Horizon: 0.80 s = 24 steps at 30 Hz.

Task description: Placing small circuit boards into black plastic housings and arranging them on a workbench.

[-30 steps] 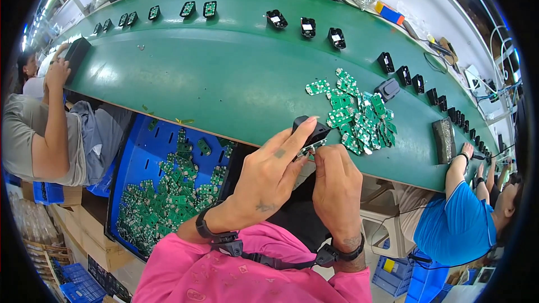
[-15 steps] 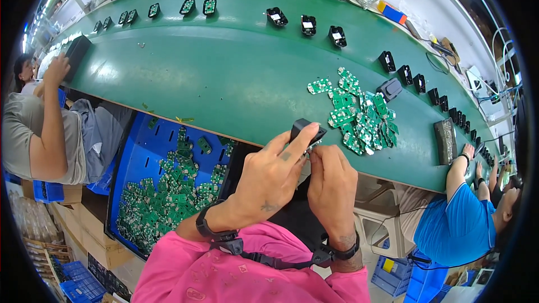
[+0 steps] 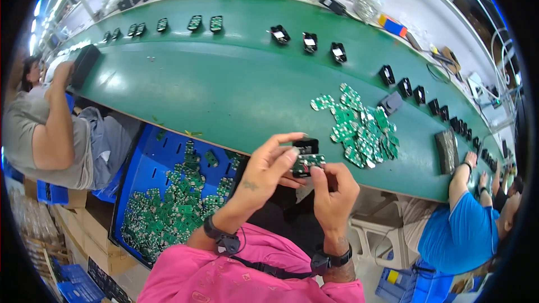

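Black casing (image 3: 306,144) and green circuit board (image 3: 314,159), held at the near edge of the table (image 3: 224,95). Left hand (image 3: 267,161) clamped on the casing; right hand (image 3: 336,192) pinching the board's lower right. Both presumably light, stiff; the board, likely fragile, is best taken by its edges.

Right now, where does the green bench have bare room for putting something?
Mostly bare: the green bench between the black box at left and the circuit-board pile; a smaller patch, between pile and dark block at right. Crowded: the pile. Black housings line the far side.
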Each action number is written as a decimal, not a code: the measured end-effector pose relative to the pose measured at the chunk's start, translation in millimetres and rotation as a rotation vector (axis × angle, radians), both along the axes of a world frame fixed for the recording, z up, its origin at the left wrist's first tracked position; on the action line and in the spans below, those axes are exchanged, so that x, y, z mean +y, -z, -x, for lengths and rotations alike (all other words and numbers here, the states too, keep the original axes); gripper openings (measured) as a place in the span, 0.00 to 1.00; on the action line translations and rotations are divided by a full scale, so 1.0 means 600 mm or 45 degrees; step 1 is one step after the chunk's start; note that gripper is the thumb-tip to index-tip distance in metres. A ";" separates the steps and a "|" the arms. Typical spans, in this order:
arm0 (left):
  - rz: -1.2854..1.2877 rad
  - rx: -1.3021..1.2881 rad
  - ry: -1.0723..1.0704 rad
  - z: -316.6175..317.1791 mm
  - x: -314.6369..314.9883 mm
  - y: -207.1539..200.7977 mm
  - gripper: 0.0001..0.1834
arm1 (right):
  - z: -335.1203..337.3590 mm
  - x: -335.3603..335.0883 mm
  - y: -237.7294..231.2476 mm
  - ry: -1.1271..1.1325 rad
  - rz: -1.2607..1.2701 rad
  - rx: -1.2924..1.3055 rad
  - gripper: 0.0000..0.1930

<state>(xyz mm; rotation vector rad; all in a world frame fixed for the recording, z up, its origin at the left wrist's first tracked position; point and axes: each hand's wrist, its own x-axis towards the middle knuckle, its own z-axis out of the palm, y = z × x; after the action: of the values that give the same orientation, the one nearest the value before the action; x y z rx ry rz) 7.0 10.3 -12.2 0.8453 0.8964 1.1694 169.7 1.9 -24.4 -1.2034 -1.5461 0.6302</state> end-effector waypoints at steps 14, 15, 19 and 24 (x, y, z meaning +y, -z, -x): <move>0.066 -0.323 -0.195 -0.032 -0.031 0.018 0.23 | -0.003 -0.023 0.052 -0.152 0.216 0.830 0.10; 0.121 -0.431 -0.071 -0.020 -0.023 0.023 0.23 | -0.006 -0.020 0.045 -0.159 0.192 0.822 0.11; -0.004 -0.192 0.084 -0.012 -0.020 0.001 0.25 | -0.030 -0.012 0.021 -0.288 0.208 0.615 0.13; -0.238 0.090 0.184 -0.011 -0.031 -0.010 0.35 | -0.035 -0.021 -0.015 -0.226 0.382 0.613 0.11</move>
<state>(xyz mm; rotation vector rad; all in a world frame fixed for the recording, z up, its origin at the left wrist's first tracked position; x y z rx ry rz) 13.5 -8.4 -6.5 1.0913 0.7779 1.1140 190.7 -10.8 -15.4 -1.0340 -1.1796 1.2080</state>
